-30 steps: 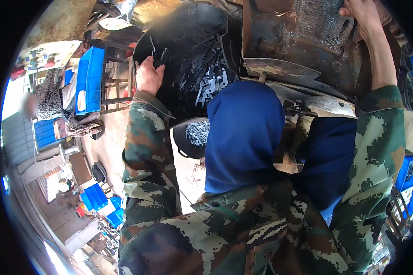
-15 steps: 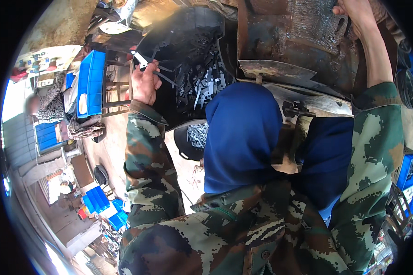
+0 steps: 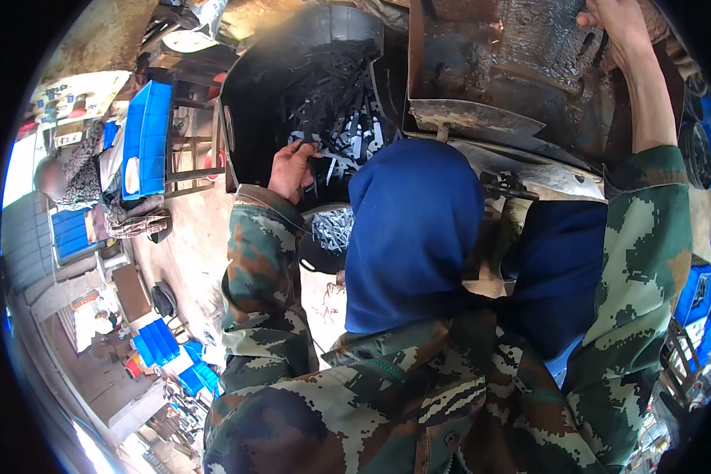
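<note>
My left hand (image 3: 292,170) is low inside a large black bin (image 3: 249,103), toward its near left side. Its thumb and fingers are pinched together around what looks like a flat metal strip (image 3: 317,172), mostly hidden by the fingers. Beside it lies a heap of flat metal strips (image 3: 347,130), some dark and some shiny. My right hand (image 3: 618,22) is raised at the top right, over the far side of a wet, rusty metal tray (image 3: 482,118). Its fingers are curled, and whatever they hold is out of sight at the picture's edge.
A smaller black tub (image 3: 317,257) with shiny metal pieces stands below the bin, by my knee in blue cloth (image 3: 415,237). Left of the bin are a blue crate (image 3: 146,142) on a rack and a seated person (image 3: 87,178). More blue crates (image 3: 699,292) stand at right.
My left hand has swung down and right into the bin from its left rim. The fanned strips it held up no longer show as a bundle. My right hand has barely moved.
</note>
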Motion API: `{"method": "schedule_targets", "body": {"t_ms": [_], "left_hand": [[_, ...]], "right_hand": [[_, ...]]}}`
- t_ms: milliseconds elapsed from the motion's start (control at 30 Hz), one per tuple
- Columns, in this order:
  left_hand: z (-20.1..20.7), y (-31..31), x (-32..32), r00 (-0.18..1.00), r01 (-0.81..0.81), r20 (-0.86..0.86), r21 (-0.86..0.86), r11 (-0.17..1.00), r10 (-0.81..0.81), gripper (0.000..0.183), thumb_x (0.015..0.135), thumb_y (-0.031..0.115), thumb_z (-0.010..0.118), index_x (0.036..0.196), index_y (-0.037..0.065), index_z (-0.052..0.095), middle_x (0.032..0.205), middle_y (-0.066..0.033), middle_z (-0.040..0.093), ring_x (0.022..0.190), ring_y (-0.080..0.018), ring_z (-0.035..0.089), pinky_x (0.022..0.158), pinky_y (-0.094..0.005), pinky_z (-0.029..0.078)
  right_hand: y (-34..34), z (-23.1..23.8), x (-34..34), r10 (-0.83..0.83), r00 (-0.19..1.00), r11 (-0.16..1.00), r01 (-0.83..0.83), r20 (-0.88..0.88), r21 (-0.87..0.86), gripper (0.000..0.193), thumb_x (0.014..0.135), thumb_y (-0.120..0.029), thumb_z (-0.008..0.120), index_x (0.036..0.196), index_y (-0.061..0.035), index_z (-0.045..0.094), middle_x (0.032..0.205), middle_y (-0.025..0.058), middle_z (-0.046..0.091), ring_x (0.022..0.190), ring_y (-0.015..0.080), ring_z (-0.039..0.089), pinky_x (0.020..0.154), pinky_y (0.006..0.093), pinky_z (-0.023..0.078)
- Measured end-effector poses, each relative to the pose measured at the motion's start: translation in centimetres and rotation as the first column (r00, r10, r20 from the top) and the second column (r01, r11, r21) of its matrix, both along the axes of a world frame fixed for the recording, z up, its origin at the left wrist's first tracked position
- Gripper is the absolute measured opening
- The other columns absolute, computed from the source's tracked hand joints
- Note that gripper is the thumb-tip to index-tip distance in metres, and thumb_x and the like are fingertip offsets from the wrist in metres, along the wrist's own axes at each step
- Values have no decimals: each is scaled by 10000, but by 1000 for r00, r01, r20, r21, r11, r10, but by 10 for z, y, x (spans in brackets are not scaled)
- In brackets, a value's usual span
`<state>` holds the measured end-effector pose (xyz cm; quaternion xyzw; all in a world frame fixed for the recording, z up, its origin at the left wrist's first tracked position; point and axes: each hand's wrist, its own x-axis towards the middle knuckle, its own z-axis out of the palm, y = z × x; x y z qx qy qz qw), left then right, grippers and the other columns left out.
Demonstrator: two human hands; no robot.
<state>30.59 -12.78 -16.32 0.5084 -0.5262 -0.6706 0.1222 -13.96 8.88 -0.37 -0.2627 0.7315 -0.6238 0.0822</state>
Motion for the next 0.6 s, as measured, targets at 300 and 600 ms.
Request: {"method": "schedule_targets", "body": {"t_ms": [300, 600], "left_hand": [[-13, -6, 27, 913, 347, 342, -367, 863, -222, 252, 962, 241, 568, 967, 24, 694, 626, 33, 544, 473, -40, 413, 431, -222, 307], [-6, -1, 20, 798, 549, 576, -570, 611, -180, 323, 899, 286, 660, 1042, 1, 710, 686, -109, 650, 655, -158, 610, 642, -313, 498]], "right_hand": [[0, 0, 4, -10, 1000, 1000, 10, 6, -5, 183, 935, -228, 661, 881, -61, 609, 578, -27, 464, 430, 76, 401, 389, 266, 454], [1, -1, 8, -7, 1000, 1000, 7, -17, -29, 188, 941, -227, 654, 859, -65, 606, 565, -29, 458, 419, 80, 392, 396, 269, 449]]}}
